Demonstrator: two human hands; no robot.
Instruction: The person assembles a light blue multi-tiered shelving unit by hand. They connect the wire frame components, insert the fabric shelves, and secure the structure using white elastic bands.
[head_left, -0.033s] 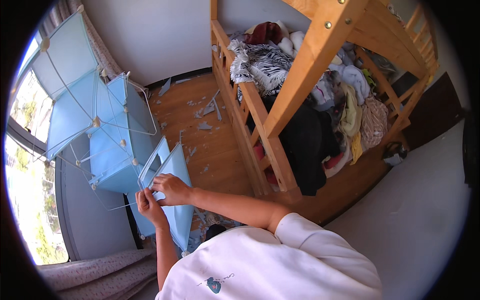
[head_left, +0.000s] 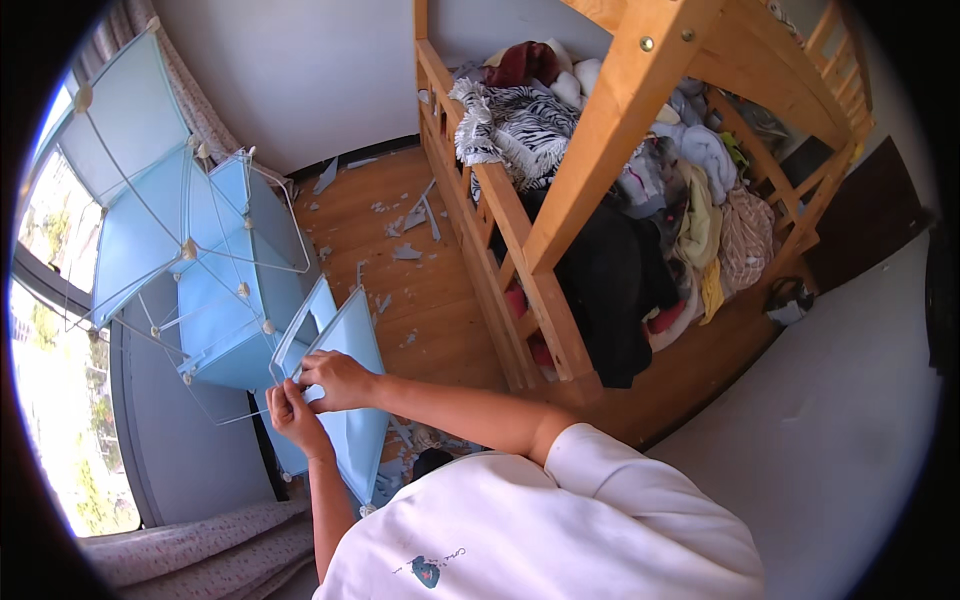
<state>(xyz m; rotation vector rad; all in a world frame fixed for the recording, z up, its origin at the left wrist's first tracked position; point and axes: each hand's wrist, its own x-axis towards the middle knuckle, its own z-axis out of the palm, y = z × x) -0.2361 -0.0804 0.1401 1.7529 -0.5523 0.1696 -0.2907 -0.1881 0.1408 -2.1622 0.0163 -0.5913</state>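
Blue panel (head_left: 358, 435) before us, our left hand (head_left: 298, 418) and right hand (head_left: 340, 381) pinch its edge, fingers closed; we seem mid-adjustment, needing steady alignment next.

Head view: I am wearing this fisheye, left of a side-by-side pair. It is facing steeply down and forward over my white shirt (head_left: 560, 520), looking from nearby at my left hand (head_left: 298, 417) and right hand (head_left: 341, 381), and taking in the window (head_left: 65, 400) leftward and the wooden bed (head_left: 612, 135) farther off, straight edges bowing toward the rim.
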